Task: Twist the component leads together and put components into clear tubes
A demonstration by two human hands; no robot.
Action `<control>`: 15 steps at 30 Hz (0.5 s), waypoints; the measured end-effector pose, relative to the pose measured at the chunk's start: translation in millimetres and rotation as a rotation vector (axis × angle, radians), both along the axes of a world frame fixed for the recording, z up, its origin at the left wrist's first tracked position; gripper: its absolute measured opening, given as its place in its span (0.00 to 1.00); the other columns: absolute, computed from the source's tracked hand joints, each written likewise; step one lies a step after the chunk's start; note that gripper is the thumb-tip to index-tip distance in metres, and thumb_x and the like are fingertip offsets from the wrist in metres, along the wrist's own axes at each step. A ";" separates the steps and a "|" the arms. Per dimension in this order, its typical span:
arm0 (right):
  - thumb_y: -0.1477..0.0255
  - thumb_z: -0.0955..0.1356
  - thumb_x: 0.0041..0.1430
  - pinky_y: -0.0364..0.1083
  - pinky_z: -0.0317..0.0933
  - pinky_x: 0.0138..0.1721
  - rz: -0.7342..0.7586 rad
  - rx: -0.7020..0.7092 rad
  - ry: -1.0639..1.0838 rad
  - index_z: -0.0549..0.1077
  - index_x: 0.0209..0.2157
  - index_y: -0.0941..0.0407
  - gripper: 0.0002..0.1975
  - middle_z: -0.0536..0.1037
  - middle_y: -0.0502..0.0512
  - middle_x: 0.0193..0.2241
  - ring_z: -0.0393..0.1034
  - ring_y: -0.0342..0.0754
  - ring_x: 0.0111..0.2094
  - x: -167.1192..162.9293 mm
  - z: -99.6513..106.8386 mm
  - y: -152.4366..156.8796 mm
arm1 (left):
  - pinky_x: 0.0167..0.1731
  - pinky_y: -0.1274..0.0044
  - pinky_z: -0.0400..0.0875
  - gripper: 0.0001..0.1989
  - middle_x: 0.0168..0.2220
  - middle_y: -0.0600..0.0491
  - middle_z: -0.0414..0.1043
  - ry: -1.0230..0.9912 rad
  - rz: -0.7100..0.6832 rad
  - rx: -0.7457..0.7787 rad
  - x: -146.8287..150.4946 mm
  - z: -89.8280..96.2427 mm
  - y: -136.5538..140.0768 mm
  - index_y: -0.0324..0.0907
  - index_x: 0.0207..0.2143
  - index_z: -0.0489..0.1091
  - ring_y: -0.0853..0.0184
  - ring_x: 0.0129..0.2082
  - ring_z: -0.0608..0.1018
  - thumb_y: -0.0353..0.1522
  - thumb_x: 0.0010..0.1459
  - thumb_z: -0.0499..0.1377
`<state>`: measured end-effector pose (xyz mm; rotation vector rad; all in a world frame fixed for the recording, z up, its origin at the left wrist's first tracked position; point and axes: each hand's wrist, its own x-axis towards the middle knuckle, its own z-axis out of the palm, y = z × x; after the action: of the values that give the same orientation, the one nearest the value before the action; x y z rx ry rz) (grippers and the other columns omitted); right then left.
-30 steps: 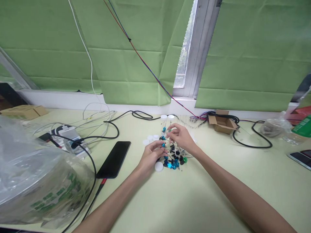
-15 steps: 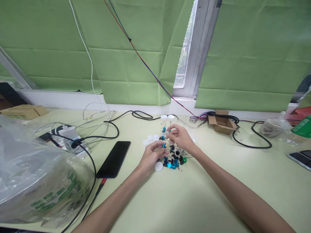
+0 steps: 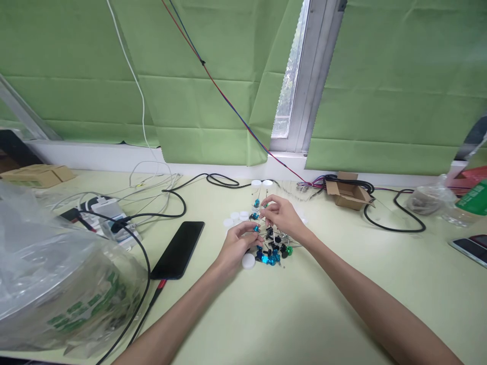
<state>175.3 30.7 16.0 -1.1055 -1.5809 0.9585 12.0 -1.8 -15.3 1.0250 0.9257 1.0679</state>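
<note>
My left hand is closed in a pinch around a small blue piece with a thin metal stem. The fingers of my right hand are pinched at the upper end of that stem. Below my hands lies a pile of similar small parts, black, blue and green, several with metal stems. Just beyond my fingers stands another blue piece with its stem up. A white round cap rests by my left wrist, and more white caps sit behind my left hand.
A black phone lies left of my arm, near a large plastic bag and a power strip with cables. At the back right are a small open cardboard box and a black cable. Another phone lies far right.
</note>
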 end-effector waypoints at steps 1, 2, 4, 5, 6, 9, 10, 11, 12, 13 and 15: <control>0.70 0.69 0.52 0.40 0.60 0.21 0.001 0.000 0.000 0.69 0.34 0.55 0.08 0.75 0.47 0.21 0.70 0.43 0.19 0.0 0.1 0.1 | 0.37 0.73 0.74 0.12 0.30 0.50 0.75 -0.003 -0.001 -0.001 -0.2 -0.6 0.3 0.37 0.38 0.73 0.66 0.29 0.79 0.26 0.48 0.65; 0.70 0.69 0.52 0.40 0.60 0.21 0.002 -0.001 0.001 0.69 0.34 0.55 0.08 0.75 0.47 0.20 0.70 0.43 0.19 0.1 0.0 0.2 | 0.37 0.73 0.74 0.12 0.30 0.50 0.75 -0.004 -0.005 0.000 -0.6 -1.2 0.5 0.37 0.38 0.73 0.66 0.30 0.79 0.26 0.48 0.65; 0.69 0.69 0.52 0.40 0.60 0.20 0.001 0.001 0.004 0.69 0.34 0.55 0.08 0.74 0.47 0.20 0.70 0.43 0.19 0.1 -0.2 0.6 | 0.37 0.73 0.74 0.12 0.30 0.50 0.75 -0.002 -0.012 0.004 -1.2 -2.0 1.1 0.37 0.38 0.73 0.66 0.30 0.79 0.27 0.49 0.65; 0.69 0.69 0.52 0.40 0.60 0.20 0.001 0.003 0.005 0.69 0.34 0.55 0.08 0.74 0.47 0.20 0.69 0.43 0.19 0.0 -0.3 0.7 | 0.38 0.73 0.74 0.12 0.30 0.50 0.75 -0.002 -0.014 0.006 -1.5 -2.2 1.2 0.37 0.38 0.73 0.67 0.30 0.79 0.27 0.49 0.65; 0.68 0.69 0.52 0.40 0.60 0.20 -0.001 0.003 0.006 0.69 0.34 0.55 0.08 0.75 0.47 0.20 0.69 0.43 0.18 0.0 -0.2 0.7 | 0.38 0.73 0.74 0.12 0.30 0.50 0.74 -0.003 -0.013 0.008 -1.7 -2.2 1.3 0.37 0.38 0.73 0.67 0.30 0.79 0.27 0.49 0.65; 0.68 0.69 0.52 0.40 0.59 0.20 -0.004 -0.010 -0.001 0.69 0.35 0.55 0.09 0.75 0.48 0.21 0.69 0.43 0.18 -0.5 0.7 -0.2 | 0.38 0.73 0.74 0.11 0.31 0.50 0.74 -0.008 -0.010 0.013 -1.8 -1.4 0.9 0.37 0.38 0.73 0.67 0.30 0.79 0.27 0.50 0.65; 0.68 0.69 0.52 0.40 0.59 0.20 -0.005 -0.019 -0.004 0.69 0.35 0.55 0.09 0.75 0.48 0.21 0.69 0.43 0.18 -0.7 1.2 -0.8 | 0.38 0.73 0.74 0.11 0.32 0.50 0.73 -0.006 -0.007 0.014 -1.7 -1.0 0.6 0.37 0.38 0.73 0.67 0.30 0.79 0.27 0.50 0.64; 0.68 0.69 0.52 0.40 0.59 0.19 -0.007 -0.026 -0.006 0.69 0.35 0.55 0.09 0.75 0.48 0.22 0.69 0.43 0.18 -0.9 1.7 -1.4 | 0.38 0.73 0.74 0.11 0.32 0.50 0.73 -0.004 -0.005 0.013 -1.6 -0.6 0.3 0.37 0.38 0.73 0.67 0.30 0.79 0.27 0.50 0.64; 0.68 0.69 0.52 0.40 0.58 0.19 -0.007 -0.031 -0.007 0.69 0.35 0.55 0.09 0.75 0.48 0.21 0.69 0.43 0.18 -1.1 2.2 -2.1 | 0.38 0.73 0.74 0.11 0.32 0.50 0.73 -0.001 -0.005 0.012 -1.4 -0.3 0.0 0.37 0.38 0.73 0.67 0.30 0.78 0.27 0.50 0.64; 0.68 0.69 0.52 0.40 0.58 0.19 -0.007 -0.032 -0.008 0.69 0.35 0.55 0.09 0.75 0.48 0.21 0.68 0.43 0.18 -1.3 2.5 -2.6 | 0.38 0.73 0.74 0.10 0.32 0.50 0.73 0.002 -0.005 0.012 -1.3 0.0 -0.2 0.37 0.38 0.73 0.67 0.30 0.78 0.27 0.50 0.64; 0.68 0.69 0.51 0.40 0.58 0.19 -0.005 -0.033 -0.007 0.69 0.35 0.55 0.09 0.74 0.47 0.21 0.68 0.43 0.18 -1.6 2.5 -3.1 | 0.38 0.72 0.74 0.10 0.32 0.50 0.73 0.006 -0.010 0.013 -0.9 0.5 -0.4 0.37 0.37 0.73 0.66 0.30 0.78 0.27 0.50 0.65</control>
<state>173.6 27.6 18.5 -1.1364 -1.5725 0.9816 11.1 -2.2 -14.8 1.0431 0.9182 1.0648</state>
